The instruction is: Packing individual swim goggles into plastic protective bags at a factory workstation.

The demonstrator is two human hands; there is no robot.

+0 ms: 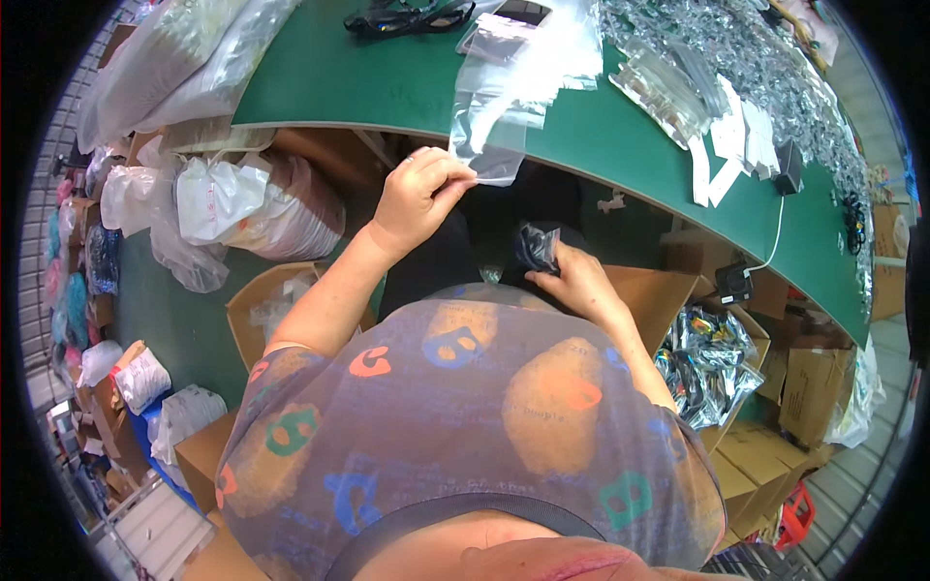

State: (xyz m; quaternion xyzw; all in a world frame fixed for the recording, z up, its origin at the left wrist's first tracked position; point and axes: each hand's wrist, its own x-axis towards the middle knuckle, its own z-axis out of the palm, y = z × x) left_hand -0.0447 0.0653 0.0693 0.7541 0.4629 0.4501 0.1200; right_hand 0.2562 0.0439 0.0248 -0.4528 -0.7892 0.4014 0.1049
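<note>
Left hand (418,197) pinches a clear bag (504,116) at the green table (387,82) edge; right hand (573,279) grips a dark bundle (538,247) over a box (651,295)

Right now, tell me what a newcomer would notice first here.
First, the left hand pinching a clear plastic bag that hangs over the edge of the green table. Next, the right hand, lower down by the lap, gripping a small dark bundle. To the right, a cardboard box brims with shiny silver packets.
</note>
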